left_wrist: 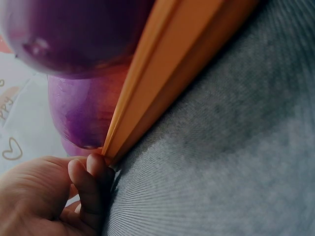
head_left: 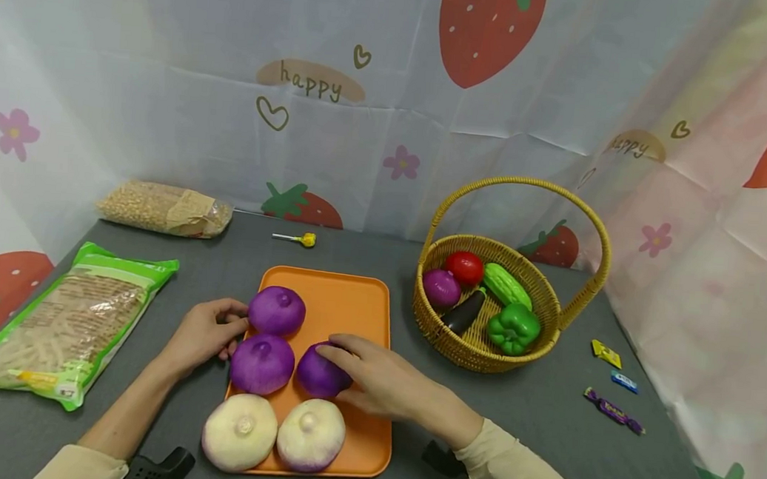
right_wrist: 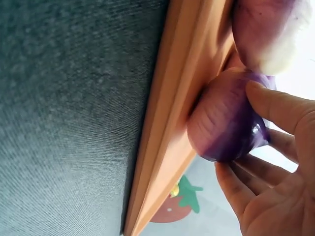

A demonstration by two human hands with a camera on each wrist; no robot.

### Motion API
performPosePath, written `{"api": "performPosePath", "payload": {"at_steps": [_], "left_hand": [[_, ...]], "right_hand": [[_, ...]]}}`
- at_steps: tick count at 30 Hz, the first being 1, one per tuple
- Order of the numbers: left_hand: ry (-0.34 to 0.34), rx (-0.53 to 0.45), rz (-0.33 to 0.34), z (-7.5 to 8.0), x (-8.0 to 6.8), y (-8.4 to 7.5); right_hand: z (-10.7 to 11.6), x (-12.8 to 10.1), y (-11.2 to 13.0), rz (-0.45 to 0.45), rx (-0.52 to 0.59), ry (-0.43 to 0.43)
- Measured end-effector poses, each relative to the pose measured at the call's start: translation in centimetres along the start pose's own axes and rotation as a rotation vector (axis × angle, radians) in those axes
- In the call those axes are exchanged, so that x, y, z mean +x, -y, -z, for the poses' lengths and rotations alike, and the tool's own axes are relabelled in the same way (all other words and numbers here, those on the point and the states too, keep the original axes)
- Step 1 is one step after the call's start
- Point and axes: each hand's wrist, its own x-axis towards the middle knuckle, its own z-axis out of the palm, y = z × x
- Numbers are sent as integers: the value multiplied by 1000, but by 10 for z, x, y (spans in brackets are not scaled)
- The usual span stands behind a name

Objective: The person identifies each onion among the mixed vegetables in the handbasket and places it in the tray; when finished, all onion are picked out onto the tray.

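An orange tray [head_left: 327,287] bears three purple turnips and two white ones. Thumb and fingers of my right hand [head_left: 380,380] are round the right-hand purple turnip [head_left: 321,372], which sits low on the tray in the right wrist view. At the tray's left edge my left hand [head_left: 206,331] pinches the rim with bent fingers, beside the far purple turnip [head_left: 276,310]. Another purple turnip [head_left: 263,363] lies just nearer. Along the front end are a white turnip [head_left: 239,433] at left and a second white turnip [head_left: 312,435] at right.
Right of the tray stands a tall-handled wicker basket [head_left: 482,361] of toy vegetables. Wrapped sweets [head_left: 614,411] lie farther right. A green-edged bag [head_left: 77,322] is at left, a bag of grains [head_left: 158,209] behind it, and a lollipop [head_left: 303,240] beyond the tray.
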Motion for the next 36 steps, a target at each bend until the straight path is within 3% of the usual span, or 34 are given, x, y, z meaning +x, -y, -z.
{"api": "performPosePath", "payload": {"at_steps": [11,36], "left_hand": [[4,-9,5,1,-1,-4],[1,1,2,0,-1,-2]], "right_hand": [[5,-5,-5,-65,3,-13],[0,-4,-3,-98,24,18]]}}
